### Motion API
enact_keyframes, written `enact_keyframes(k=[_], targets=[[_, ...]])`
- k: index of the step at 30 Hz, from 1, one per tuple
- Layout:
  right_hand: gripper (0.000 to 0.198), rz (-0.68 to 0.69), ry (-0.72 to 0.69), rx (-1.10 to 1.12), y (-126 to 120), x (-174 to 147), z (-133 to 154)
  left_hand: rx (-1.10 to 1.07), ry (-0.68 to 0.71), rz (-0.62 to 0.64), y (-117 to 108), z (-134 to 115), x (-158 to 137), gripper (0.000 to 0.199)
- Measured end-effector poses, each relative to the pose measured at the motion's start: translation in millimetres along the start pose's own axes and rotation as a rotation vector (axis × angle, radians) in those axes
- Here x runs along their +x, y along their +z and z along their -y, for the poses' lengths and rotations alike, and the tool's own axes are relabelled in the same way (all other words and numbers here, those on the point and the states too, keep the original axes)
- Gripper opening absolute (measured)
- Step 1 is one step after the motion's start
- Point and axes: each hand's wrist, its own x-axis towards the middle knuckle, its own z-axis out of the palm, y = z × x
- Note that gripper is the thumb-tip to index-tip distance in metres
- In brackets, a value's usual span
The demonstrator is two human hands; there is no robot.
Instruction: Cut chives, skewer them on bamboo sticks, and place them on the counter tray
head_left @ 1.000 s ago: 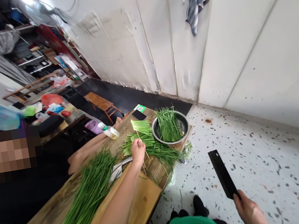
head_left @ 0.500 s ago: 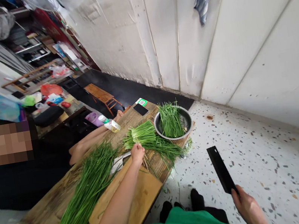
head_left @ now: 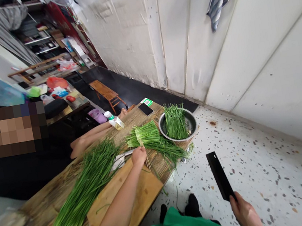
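Note:
My left hand [head_left: 139,156] is closed in a fist above the wooden table, with thin straw-coloured strands [head_left: 148,162] sticking out above and below it. Just beyond it lies a cut bunch of garlic chives [head_left: 146,133], pale ends together. A knife with a wide metal blade [head_left: 118,162] rests beside that hand, partly covered. Under my left forearm is a wooden cutting board [head_left: 140,188]. My right hand [head_left: 245,213] grips a black cleaver [head_left: 220,176] by its handle, held out over the floor. A long heap of chives [head_left: 85,189] spreads along the table's left side.
A metal bowl [head_left: 196,130] holding chives stands at the table's far end. Near it are a phone [head_left: 145,109], a green-and-white code card [head_left: 147,101] and a capped bottle [head_left: 114,121]. Another person [head_left: 10,171] sits at the left. A wooden bench [head_left: 105,91] stands behind.
My view has shifted slightly, so the table's things sit a little further right. The cleaver has moved slightly left and down with my right hand. My left fist stays almost in place.

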Motion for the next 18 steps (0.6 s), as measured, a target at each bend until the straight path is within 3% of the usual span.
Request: enact_keyframes(k=[11,18], targets=[[0.055,-0.074,0.001,0.061,-1,-5,8,0.153,-0.009,0.054,-6,-8,-13,0.045],[0.058,-0.128,-0.093,0.013,-19,-15,47,0.088,-0.036,0.102,-11,-15,-20,0.046]])
